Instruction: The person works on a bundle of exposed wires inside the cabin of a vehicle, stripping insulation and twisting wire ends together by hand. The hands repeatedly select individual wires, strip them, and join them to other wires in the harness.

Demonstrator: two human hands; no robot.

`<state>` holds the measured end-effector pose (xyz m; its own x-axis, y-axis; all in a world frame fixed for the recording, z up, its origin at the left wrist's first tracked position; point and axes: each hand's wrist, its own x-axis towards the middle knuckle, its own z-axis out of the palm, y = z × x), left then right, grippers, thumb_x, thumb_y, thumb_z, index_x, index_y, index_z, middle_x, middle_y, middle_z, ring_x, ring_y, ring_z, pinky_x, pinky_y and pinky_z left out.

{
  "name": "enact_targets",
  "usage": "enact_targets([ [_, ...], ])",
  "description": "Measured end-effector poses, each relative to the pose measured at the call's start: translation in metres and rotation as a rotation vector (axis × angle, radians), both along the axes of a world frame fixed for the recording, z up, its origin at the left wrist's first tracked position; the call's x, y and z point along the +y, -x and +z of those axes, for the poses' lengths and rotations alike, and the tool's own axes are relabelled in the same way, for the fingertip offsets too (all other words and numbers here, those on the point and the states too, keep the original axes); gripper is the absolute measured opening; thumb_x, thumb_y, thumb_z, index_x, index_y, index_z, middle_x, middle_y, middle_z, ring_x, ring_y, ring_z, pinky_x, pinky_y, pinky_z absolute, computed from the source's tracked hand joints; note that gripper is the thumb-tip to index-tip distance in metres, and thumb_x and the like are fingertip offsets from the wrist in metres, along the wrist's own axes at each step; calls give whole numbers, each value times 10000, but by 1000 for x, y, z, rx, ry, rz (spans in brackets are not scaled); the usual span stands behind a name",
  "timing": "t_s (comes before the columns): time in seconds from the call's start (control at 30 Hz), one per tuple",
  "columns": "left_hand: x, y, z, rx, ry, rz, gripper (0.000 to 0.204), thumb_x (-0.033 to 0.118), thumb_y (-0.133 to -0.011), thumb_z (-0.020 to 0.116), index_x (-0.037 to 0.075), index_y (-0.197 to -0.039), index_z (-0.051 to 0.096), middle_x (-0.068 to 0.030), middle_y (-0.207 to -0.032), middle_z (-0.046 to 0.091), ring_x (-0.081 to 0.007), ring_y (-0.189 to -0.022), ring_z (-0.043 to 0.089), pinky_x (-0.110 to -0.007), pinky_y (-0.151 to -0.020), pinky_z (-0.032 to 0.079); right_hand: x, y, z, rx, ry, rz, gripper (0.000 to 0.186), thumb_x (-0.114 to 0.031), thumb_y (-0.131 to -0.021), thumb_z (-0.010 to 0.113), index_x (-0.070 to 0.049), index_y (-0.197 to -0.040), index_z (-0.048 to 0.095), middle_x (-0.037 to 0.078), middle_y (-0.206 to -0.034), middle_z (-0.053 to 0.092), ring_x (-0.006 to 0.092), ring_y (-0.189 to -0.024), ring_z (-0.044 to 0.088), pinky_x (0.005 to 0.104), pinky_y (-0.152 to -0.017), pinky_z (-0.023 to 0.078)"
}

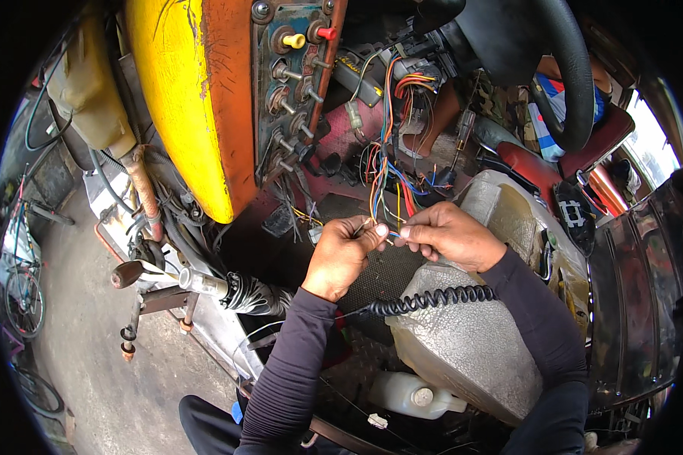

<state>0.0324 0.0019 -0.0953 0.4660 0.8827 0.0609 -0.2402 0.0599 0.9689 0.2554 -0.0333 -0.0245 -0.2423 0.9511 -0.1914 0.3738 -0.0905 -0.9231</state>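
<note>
Both my hands meet at the middle of the view, in front of a hanging bundle of coloured wires (387,144). My left hand (340,254) is closed, its thumb and forefinger pinching thin wires that come down from the bundle. Close beside it, my right hand (455,233) pinches the end of a blue wire (394,234). A short pale wire end shows between the fingertips of the two hands. How the wire ends meet there is too small to make out. A yellow wire (399,199) runs down just above my right fingertips.
An orange and yellow panel with toggle switches (288,91) stands at upper left, a steering wheel (577,83) at upper right. A worn grey seat (470,341) and coiled black cable (432,299) lie below my right forearm. Another person's foot (413,145) rests beyond the wires. A white jug (417,395) lies near.
</note>
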Motion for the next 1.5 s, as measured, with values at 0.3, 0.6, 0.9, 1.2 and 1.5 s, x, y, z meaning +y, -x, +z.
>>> enact_targets([
  [0.3,-2,0,7,7,172,-87,241,272,-1070,732,38,-1019,762,29,-852,669,-24,-604,454,-213,-506,337,-1,4,-3,-167,-231,110,190,-156,-1007,758,33,-1016,735,29,-814,685,105,-691,612,309,-629,507],
  [0.6,-1,4,6,23,137,-148,217,225,-1046,750,28,-1137,756,10,-910,696,-15,-574,422,-196,-481,303,-10,11,-7,-328,-352,61,170,-125,-1006,735,39,-985,694,61,-795,680,119,-746,626,338,-706,526],
  [0.9,2,10,4,-56,186,-230,202,162,-1024,744,27,-1174,765,-1,-930,704,-3,-568,402,-201,-477,258,-4,0,-4,13,-107,46,128,-117,-1000,738,6,-964,729,-36,-803,655,71,-748,588,263,-674,478],
  [1.2,-3,0,9,-146,212,-177,148,38,-968,698,0,-1102,750,-13,-812,636,-12,-544,377,-210,-472,240,1,7,-9,48,-210,-55,145,-137,-974,721,-1,-929,743,-41,-768,644,37,-648,520,234,-599,411],
  [1.5,-4,-14,7,-236,232,-142,51,16,-932,679,28,-971,709,7,-745,579,-22,-522,404,-215,-451,242,-2,17,-9,29,-275,-210,154,-117,-955,695,-1,-867,745,-27,-741,655,38,-639,517,253,-579,401],
])
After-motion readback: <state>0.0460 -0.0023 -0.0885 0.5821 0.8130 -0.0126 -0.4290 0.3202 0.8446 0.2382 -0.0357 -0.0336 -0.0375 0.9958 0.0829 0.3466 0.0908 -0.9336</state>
